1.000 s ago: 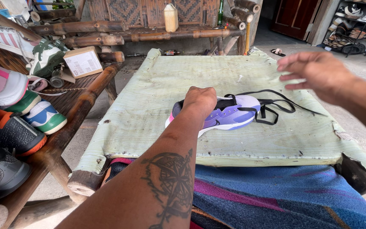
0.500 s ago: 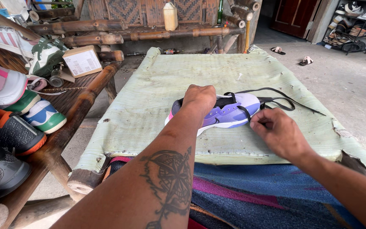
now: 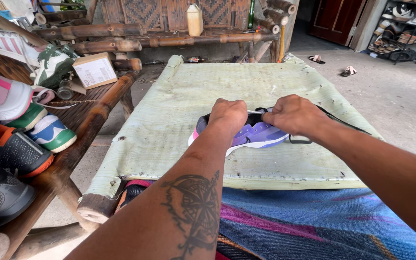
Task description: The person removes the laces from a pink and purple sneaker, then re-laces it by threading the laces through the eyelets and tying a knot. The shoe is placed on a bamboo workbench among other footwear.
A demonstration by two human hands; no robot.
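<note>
A purple sneaker (image 3: pixel 256 135) with a white sole lies on its side on a pale green padded table (image 3: pixel 179 120). My left hand (image 3: pixel 228 115) is closed on the shoe's heel end. My right hand (image 3: pixel 294 114) grips the upper part of the shoe near the tongue, where a black lace (image 3: pixel 343 123) trails off to the right across the table. Both hands cover most of the shoe's opening.
A bamboo rack (image 3: pixel 87 120) at the left holds several sneakers (image 3: pixel 20 135) and a small cardboard box (image 3: pixel 95 71). A striped blue cloth (image 3: pixel 323 226) covers my lap. A bottle (image 3: pixel 195 20) stands on the far bamboo bench. Sandals (image 3: pixel 348 72) lie on the concrete floor.
My right hand came down from the air at the right, reached the lace beside the shoe, then moved onto the shoe itself. My left hand stayed on the heel.
</note>
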